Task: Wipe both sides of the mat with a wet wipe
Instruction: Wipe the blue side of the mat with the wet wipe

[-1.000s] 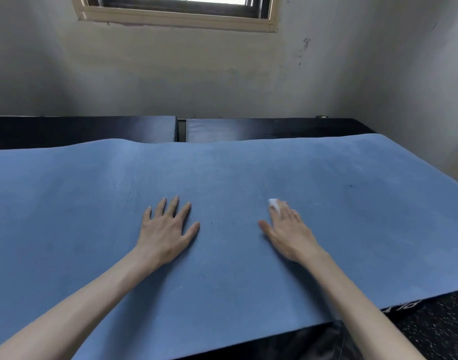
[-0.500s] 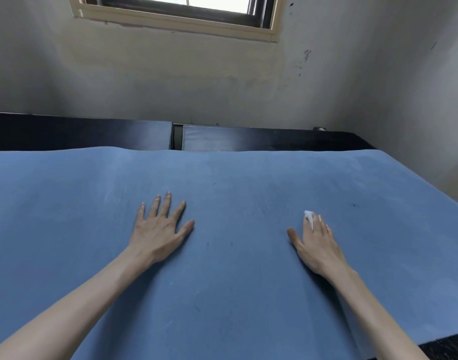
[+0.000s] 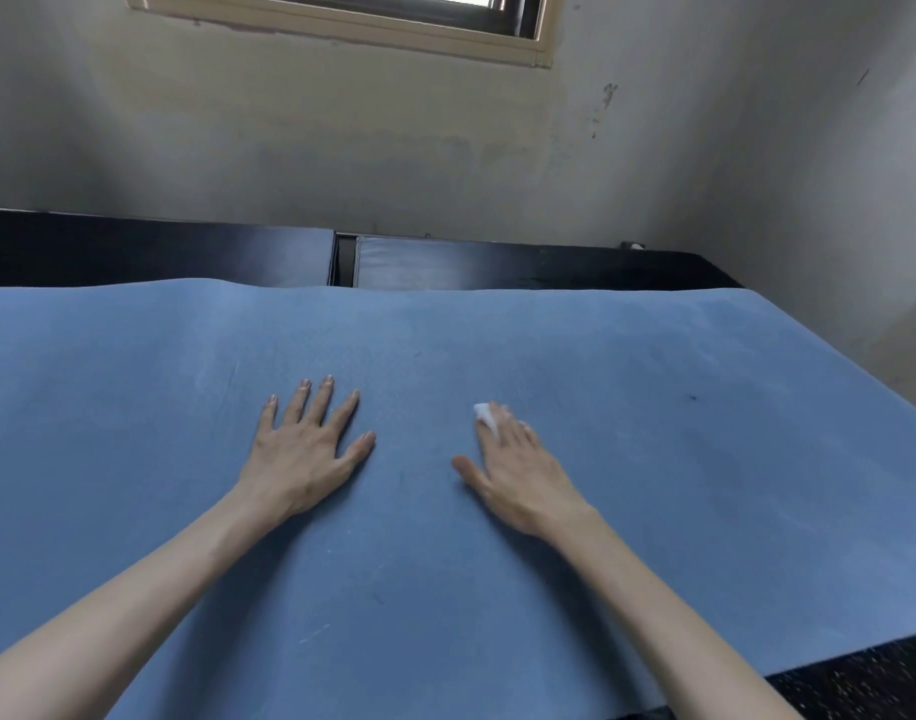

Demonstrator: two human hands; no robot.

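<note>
Mat, wide, blue and of soft foam (image 3: 497,589), is seen spread flat over a dark desk (image 3: 549,265) beneath a stained grey wall (image 3: 445,148) and a cream-framed window (image 3: 341,18); a speckled dark floor (image 3: 871,678) is glimpsed at lower right. The left hand (image 3: 302,449) is laid flat with fingers spread, nothing held, apparently to pin the mat down. The right hand (image 3: 515,470) is pressed flat, fingers straight, over a small crumpled white wet wipe (image 3: 486,417), of which only a corner is shown. Should the wipe be bunched so small, strips could be missed; should the mat be dragged by the stroke, a ridge could be raised along its wavy far edge. Dark marks are left at right, and the underside is judged not yet wiped.
</note>
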